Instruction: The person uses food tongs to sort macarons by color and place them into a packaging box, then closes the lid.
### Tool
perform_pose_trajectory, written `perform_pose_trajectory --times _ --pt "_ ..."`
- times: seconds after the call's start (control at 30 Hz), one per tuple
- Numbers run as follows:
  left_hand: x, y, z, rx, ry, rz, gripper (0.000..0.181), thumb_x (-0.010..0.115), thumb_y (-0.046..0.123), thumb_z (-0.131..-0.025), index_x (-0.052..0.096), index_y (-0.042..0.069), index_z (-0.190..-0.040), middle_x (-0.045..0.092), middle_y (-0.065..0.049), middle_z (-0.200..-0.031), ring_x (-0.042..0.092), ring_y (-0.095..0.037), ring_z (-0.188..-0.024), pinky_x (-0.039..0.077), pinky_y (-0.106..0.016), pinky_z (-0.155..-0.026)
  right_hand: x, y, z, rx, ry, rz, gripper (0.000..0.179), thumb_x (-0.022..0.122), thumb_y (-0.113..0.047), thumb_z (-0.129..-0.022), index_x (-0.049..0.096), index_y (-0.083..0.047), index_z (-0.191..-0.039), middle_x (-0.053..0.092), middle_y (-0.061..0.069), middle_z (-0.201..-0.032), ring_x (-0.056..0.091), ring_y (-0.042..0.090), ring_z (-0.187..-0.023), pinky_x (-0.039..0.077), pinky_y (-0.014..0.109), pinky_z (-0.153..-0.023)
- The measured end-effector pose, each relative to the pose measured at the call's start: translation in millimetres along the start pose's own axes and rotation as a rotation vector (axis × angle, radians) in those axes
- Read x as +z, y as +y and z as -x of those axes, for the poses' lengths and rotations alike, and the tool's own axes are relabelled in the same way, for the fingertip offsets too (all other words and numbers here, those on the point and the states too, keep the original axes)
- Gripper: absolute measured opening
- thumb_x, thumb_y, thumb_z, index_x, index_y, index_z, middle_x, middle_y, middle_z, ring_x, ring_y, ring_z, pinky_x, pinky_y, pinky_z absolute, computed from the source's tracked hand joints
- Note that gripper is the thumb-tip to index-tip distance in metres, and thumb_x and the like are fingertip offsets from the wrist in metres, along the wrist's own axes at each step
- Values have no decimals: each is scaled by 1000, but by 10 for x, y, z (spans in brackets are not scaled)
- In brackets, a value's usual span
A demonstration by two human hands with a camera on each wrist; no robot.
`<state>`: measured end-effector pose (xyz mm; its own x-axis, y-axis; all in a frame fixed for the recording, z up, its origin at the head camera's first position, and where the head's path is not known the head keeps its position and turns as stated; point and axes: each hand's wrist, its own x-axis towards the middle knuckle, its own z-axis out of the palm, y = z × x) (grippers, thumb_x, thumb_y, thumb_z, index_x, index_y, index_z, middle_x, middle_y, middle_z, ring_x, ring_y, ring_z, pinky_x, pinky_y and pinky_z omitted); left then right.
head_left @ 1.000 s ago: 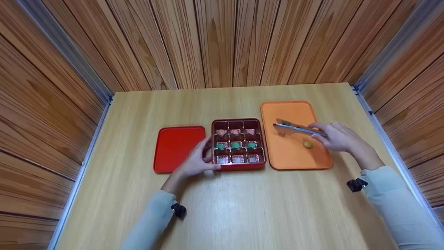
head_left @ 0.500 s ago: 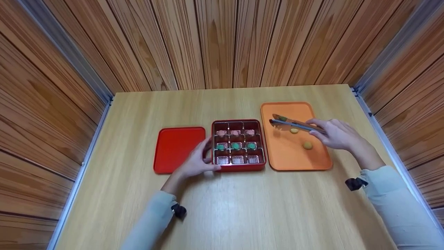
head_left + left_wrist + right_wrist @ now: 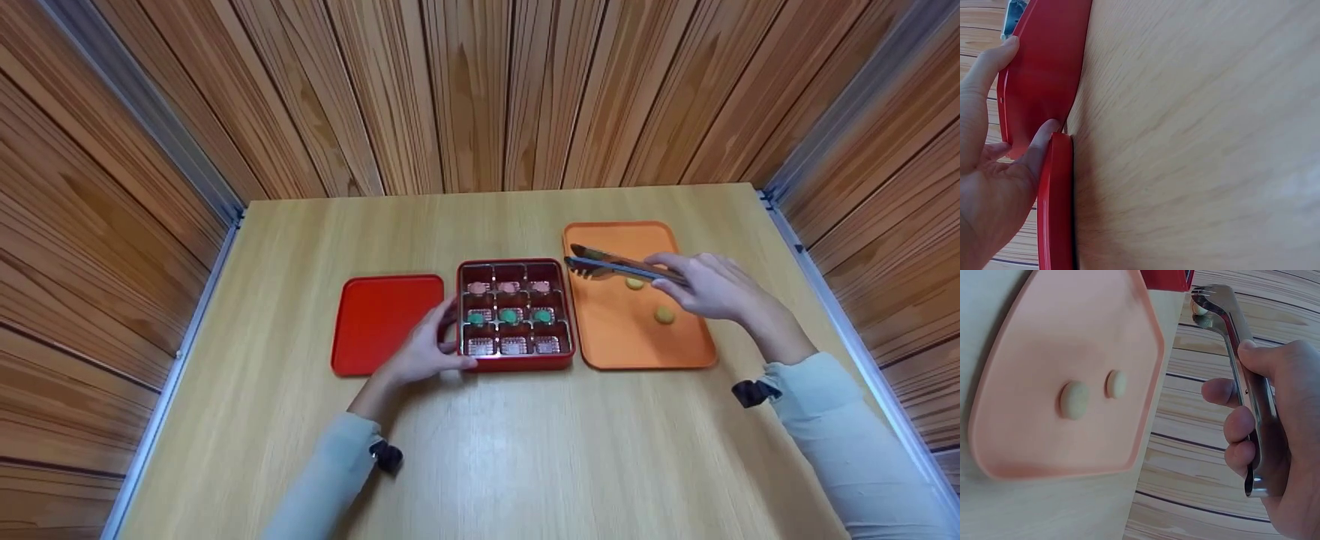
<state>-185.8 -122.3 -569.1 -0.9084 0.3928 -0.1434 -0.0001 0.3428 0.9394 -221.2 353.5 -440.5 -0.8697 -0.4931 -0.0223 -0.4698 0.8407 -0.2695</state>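
Note:
A red box (image 3: 517, 362) with a divided clear insert stands mid-table. Pink pieces (image 3: 508, 287) lie in its back row and green pieces (image 3: 510, 316) in the middle row; the front row shows the ridged insert bottom. My left hand (image 3: 424, 349) grips the box at its left side, thumb by the front corner. Metal tongs (image 3: 626, 267) are held in my right hand (image 3: 712, 289) over the orange tray (image 3: 637, 349). In the right wrist view, a small pale round piece (image 3: 1198, 308) sits between the tong tips. Two yellowish round pieces (image 3: 664, 315) lie on the tray.
A flat red lid (image 3: 382, 319) lies left of the box, partly under my left hand in the head view. The orange tray stands close to the box's right side. Wooden panels (image 3: 480, 90) close off the back and sides of the table (image 3: 480, 450).
My right hand and the tongs have moved left, bringing the tips near the box's right rim. A second yellowish piece on the tray has come into view. My left hand stays put.

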Motion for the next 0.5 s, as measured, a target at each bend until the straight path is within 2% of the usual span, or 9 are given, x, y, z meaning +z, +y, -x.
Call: perform_pose_trajectory --times 0.2,0.5 --pt "0 6 7 5 6 0 118 95 20 -90 20 17 -182 40 -14 -180 40 -35 -166 43 -60 -136 3 -108 -64 1 -13 -10 39 66 -27 -114 68 -8 -148 37 -7 -65 26 8 -50 19 22 -49" --pt "8 6 10 4 16 -23 119 96 22 -89 21 16 -182 41 -14 -180 38 -36 -167 30 -63 -142 48 -293 -127 -19 -58 -39 38 65 -27 -115 67 -11 -149 45 -7 -63 32 9 -47 23 21 -48"
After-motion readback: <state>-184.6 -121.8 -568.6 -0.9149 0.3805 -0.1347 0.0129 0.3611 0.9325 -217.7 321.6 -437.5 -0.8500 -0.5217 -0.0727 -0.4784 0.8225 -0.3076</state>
